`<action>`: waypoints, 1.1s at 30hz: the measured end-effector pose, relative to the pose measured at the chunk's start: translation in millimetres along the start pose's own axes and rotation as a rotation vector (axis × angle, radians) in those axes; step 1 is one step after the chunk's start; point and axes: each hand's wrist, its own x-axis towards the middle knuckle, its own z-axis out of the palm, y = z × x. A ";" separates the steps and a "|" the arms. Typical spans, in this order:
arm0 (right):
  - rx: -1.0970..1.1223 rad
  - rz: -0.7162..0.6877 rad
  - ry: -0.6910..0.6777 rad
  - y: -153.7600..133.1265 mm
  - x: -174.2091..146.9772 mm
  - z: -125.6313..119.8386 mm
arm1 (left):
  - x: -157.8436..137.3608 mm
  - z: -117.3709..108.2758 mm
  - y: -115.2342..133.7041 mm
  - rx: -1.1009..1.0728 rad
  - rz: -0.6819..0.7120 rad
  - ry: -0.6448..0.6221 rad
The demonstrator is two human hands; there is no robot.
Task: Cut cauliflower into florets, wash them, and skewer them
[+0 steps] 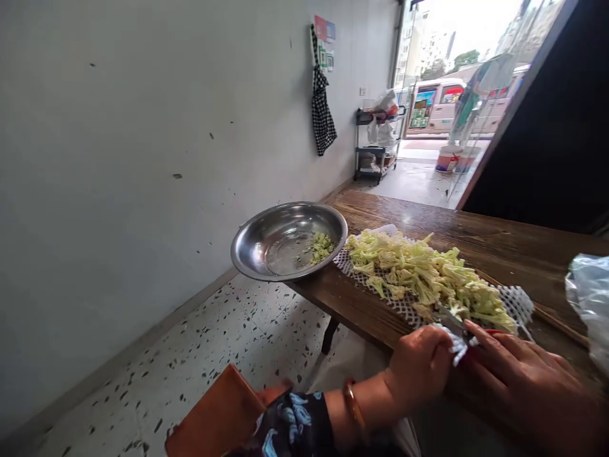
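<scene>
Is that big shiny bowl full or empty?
Nearly empty, but not quite: the metal bowl holds just a small heap of cauliflower bits on one side, and much of its shiny bottom shows.

This looks like a street-front shop: glass door [492,95], checked apron [323,120], shelved cart [364,119].

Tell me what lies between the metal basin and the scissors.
Cauliflower pieces, heaped on white mesh netting on the wooden table, lie between the metal basin and the scissors in the right hand; the head view shows this.
</scene>
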 end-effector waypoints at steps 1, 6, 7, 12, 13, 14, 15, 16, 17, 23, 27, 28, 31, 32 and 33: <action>-0.001 -0.021 -0.008 2.0 -0.8 1.8 | 0.2 2.5 2.0 -0.040 -0.015 0.043; -0.016 -0.048 -0.002 -1.6 -2.8 -5.8 | 3.2 17.3 3.3 -0.484 -0.209 0.184; -0.019 -0.038 -0.001 -4.4 -2.0 -9.4 | 4.7 20.0 2.5 -0.587 -0.247 0.205; -0.017 0.030 -0.049 -22.3 9.5 -27.5 | 16.7 21.1 5.5 -0.739 -0.421 0.217; -0.022 0.052 -0.063 -25.2 12.6 -29.9 | 20.0 18.9 6.9 -0.717 -0.451 0.186; -0.026 0.071 -0.079 -27.6 15.6 -31.9 | 23.2 16.5 8.1 -0.700 -0.468 0.155; -0.028 0.092 -0.092 -29.6 18.3 -33.6 | 26.3 14.3 9.2 -0.684 -0.476 0.119; -0.028 0.110 -0.102 -31.3 20.6 -35.3 | 28.9 12.5 10.1 -0.665 -0.478 0.083; -0.025 0.125 -0.109 -32.9 22.5 -36.9 | 30.8 11.4 10.9 -0.643 -0.475 0.052; -0.025 0.146 -0.096 -41.8 26.2 -44.1 | 29.1 14.9 11.8 -0.534 -0.411 0.136; -0.030 0.125 -0.114 -44.2 19.7 -47.3 | 27.6 15.4 9.4 -0.576 -0.427 0.185; -0.029 0.121 -0.121 -43.0 16.1 -48.3 | 28.3 14.9 8.8 -0.598 -0.432 0.191; 0.000 0.132 -0.138 -32.9 0.6 -52.3 | 31.7 12.3 7.5 -0.664 -0.447 0.221; 0.030 0.154 -0.140 -27.6 -5.0 -54.2 | 33.0 11.3 7.3 -0.691 -0.454 0.229; 0.079 0.190 -0.143 -21.9 -9.9 -56.5 | 34.1 10.2 7.3 -0.719 -0.462 0.229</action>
